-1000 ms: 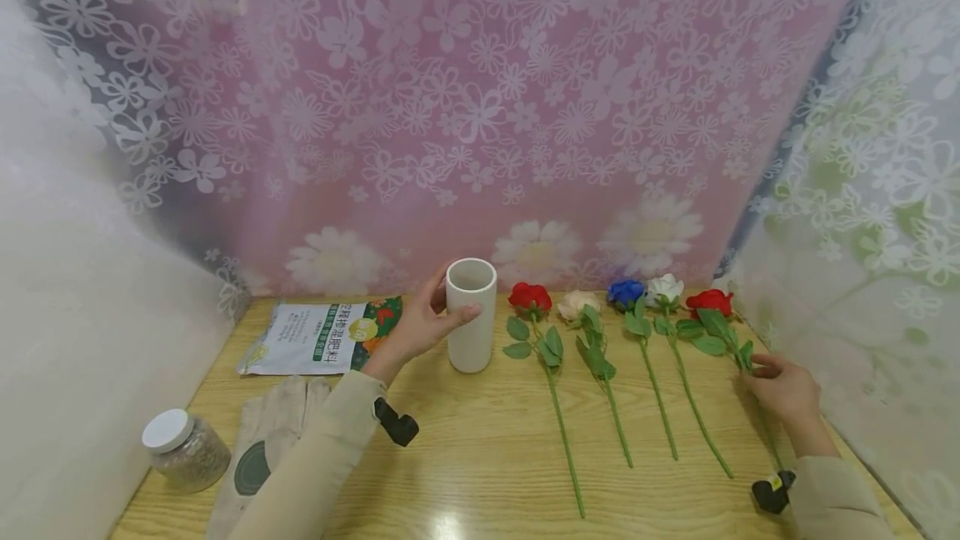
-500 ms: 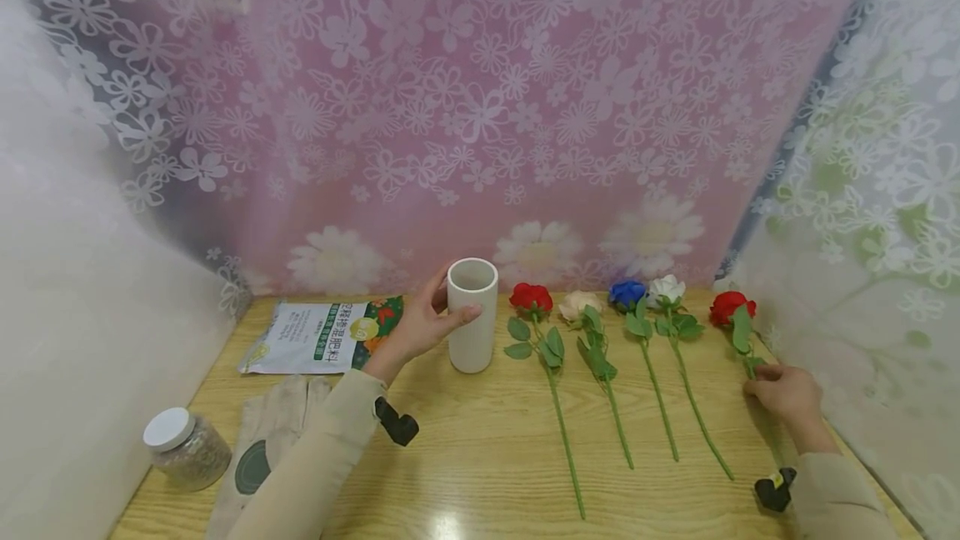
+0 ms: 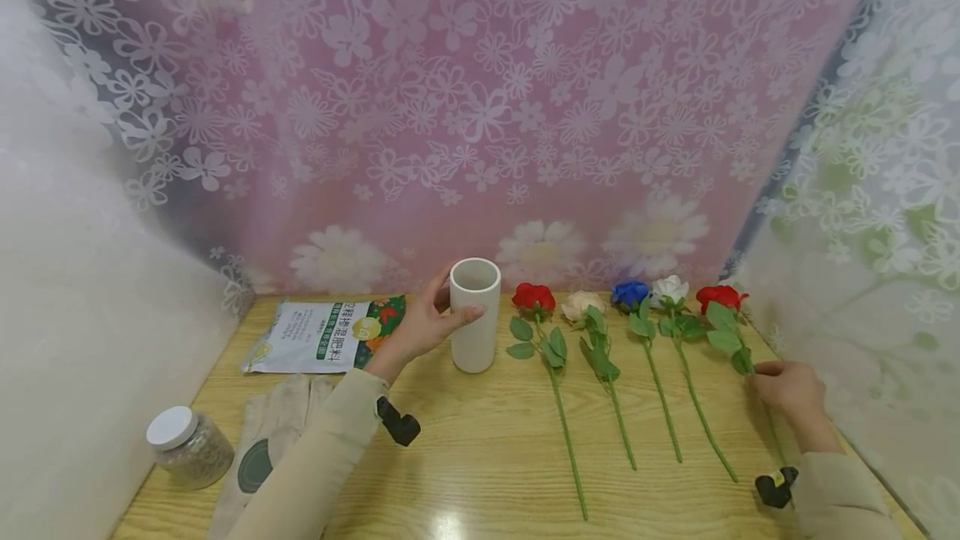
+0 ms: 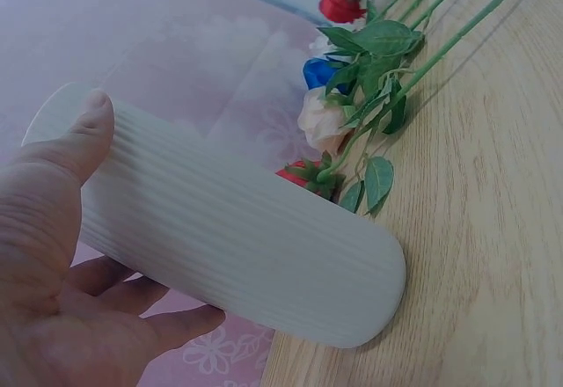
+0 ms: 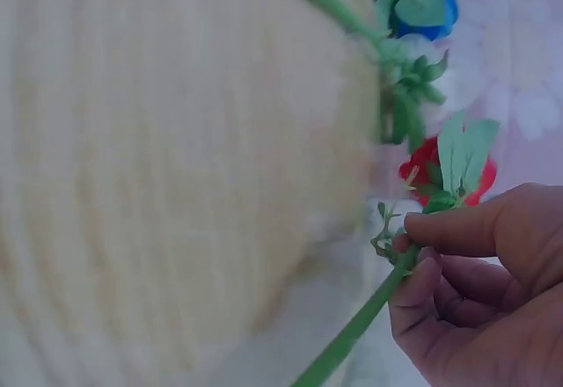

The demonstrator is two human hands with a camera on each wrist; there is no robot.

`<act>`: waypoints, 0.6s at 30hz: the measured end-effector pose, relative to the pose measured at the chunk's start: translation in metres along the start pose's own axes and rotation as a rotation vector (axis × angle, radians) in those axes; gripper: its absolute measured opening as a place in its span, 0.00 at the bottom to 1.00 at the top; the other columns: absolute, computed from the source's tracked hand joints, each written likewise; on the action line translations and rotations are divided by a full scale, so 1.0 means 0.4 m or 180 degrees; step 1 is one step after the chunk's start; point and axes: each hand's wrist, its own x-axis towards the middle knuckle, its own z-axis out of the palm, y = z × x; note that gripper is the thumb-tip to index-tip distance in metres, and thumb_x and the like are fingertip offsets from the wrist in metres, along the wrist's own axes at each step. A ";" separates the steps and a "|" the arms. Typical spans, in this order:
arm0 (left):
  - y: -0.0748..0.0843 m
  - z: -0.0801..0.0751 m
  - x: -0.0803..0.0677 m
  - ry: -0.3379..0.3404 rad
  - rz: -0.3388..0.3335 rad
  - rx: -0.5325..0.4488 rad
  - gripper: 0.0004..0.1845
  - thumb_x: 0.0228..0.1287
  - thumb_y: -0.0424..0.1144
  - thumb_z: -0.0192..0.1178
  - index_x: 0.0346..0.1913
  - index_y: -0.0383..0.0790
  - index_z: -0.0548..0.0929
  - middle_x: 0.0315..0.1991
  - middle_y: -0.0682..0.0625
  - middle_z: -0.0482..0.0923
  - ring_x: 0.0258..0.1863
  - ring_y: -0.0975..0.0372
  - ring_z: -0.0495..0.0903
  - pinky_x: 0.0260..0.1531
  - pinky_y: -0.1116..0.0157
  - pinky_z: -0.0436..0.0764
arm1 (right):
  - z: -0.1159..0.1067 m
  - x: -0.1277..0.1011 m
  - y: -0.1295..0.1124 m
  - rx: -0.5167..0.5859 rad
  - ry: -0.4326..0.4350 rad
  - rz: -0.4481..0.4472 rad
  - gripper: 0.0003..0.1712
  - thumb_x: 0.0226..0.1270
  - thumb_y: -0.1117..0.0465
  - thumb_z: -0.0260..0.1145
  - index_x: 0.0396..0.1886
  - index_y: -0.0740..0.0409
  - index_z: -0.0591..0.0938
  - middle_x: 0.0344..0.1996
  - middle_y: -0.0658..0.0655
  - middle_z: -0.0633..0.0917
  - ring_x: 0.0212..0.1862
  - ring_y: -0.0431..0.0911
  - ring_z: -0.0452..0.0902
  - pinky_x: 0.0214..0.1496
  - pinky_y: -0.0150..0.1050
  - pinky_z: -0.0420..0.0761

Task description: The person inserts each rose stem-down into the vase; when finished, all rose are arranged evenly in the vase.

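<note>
My left hand (image 3: 424, 328) grips a tall white vase (image 3: 476, 338) standing upright on the table, thumb across its front near the rim. Fine vertical ribs show on the vase (image 4: 237, 229) in the left wrist view. At the far right, my right hand (image 3: 792, 392) pinches the green stem of a red rose (image 3: 720, 300) just below its leaves. Thumb and fingertips meet on that stem (image 5: 356, 325) in the right wrist view. Between the hands lie another red rose (image 3: 533, 297), a cream rose (image 3: 582, 305), a blue rose (image 3: 630, 293) and a white rose (image 3: 669, 290).
A fertilizer bag (image 3: 307, 338) lies at the back left. Beige gloves (image 3: 262, 427) lie partly under the left sleeve, beside a white-lidded jar (image 3: 198, 452). A pink floral backdrop (image 3: 480, 107) rises behind the table, with walls at both sides.
The rose in my right hand has turned on its stem; its bloom swung right, then back left. My left hand keeps its hold on the vase.
</note>
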 end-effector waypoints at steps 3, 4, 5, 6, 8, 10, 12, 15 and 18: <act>0.000 -0.001 -0.002 0.0004 -0.0026 0.0028 0.44 0.72 0.34 0.69 0.83 0.55 0.58 0.73 0.43 0.75 0.72 0.46 0.76 0.73 0.41 0.73 | -0.009 0.001 -0.024 0.0064 0.0170 -0.0085 0.24 0.75 0.58 0.63 0.54 0.79 0.83 0.50 0.80 0.85 0.51 0.77 0.78 0.49 0.65 0.81; 0.000 0.000 -0.001 0.0004 -0.0035 0.0039 0.44 0.72 0.34 0.69 0.84 0.54 0.58 0.73 0.43 0.75 0.72 0.46 0.77 0.73 0.41 0.73 | -0.014 0.001 -0.033 0.0094 0.0227 -0.0093 0.25 0.75 0.57 0.63 0.54 0.78 0.83 0.48 0.79 0.86 0.49 0.75 0.79 0.46 0.61 0.83; 0.000 0.000 -0.002 0.0004 -0.0036 0.0052 0.44 0.72 0.34 0.68 0.84 0.54 0.58 0.73 0.43 0.75 0.71 0.46 0.77 0.73 0.41 0.73 | -0.019 0.000 -0.044 0.0164 0.0259 -0.0082 0.25 0.76 0.57 0.63 0.54 0.79 0.83 0.45 0.77 0.87 0.45 0.72 0.82 0.42 0.56 0.84; 0.000 0.001 -0.002 0.0001 -0.0039 0.0063 0.44 0.72 0.34 0.68 0.84 0.54 0.58 0.72 0.43 0.75 0.71 0.46 0.77 0.73 0.41 0.73 | -0.025 -0.001 -0.057 0.0232 0.0298 -0.0077 0.26 0.76 0.56 0.64 0.55 0.79 0.83 0.43 0.76 0.88 0.40 0.66 0.85 0.38 0.50 0.85; 0.000 0.002 -0.002 -0.0007 -0.0031 0.0076 0.44 0.72 0.34 0.68 0.84 0.52 0.58 0.72 0.42 0.76 0.71 0.46 0.77 0.72 0.41 0.74 | -0.038 -0.005 -0.084 0.0469 0.0316 -0.0050 0.27 0.77 0.56 0.64 0.57 0.80 0.82 0.37 0.70 0.90 0.32 0.53 0.87 0.33 0.41 0.85; 0.000 0.003 -0.004 -0.0011 -0.0043 0.0080 0.44 0.72 0.35 0.69 0.84 0.53 0.58 0.72 0.42 0.76 0.71 0.46 0.77 0.72 0.41 0.74 | -0.051 -0.011 -0.114 0.0817 0.0299 -0.0050 0.29 0.78 0.56 0.64 0.60 0.81 0.79 0.30 0.54 0.91 0.28 0.39 0.86 0.30 0.33 0.84; 0.000 0.004 -0.004 -0.0006 -0.0056 0.0068 0.44 0.72 0.35 0.69 0.84 0.55 0.58 0.72 0.42 0.76 0.71 0.46 0.77 0.73 0.40 0.73 | -0.064 -0.019 -0.146 0.1239 0.0212 -0.0083 0.31 0.79 0.55 0.65 0.64 0.81 0.77 0.30 0.37 0.88 0.29 0.29 0.84 0.31 0.30 0.86; -0.001 0.003 -0.005 0.0007 -0.0064 0.0026 0.45 0.72 0.35 0.69 0.84 0.56 0.57 0.73 0.43 0.75 0.72 0.46 0.76 0.73 0.39 0.72 | -0.083 -0.025 -0.193 0.1850 0.0056 -0.0123 0.30 0.78 0.54 0.67 0.67 0.72 0.77 0.33 0.23 0.80 0.35 0.24 0.82 0.36 0.28 0.88; -0.002 0.002 -0.003 0.0011 -0.0061 0.0000 0.45 0.72 0.35 0.69 0.84 0.57 0.56 0.73 0.42 0.75 0.72 0.45 0.76 0.74 0.39 0.71 | -0.097 -0.028 -0.237 0.2165 -0.0114 -0.0159 0.29 0.77 0.53 0.69 0.70 0.63 0.77 0.39 0.25 0.80 0.39 0.24 0.83 0.40 0.28 0.89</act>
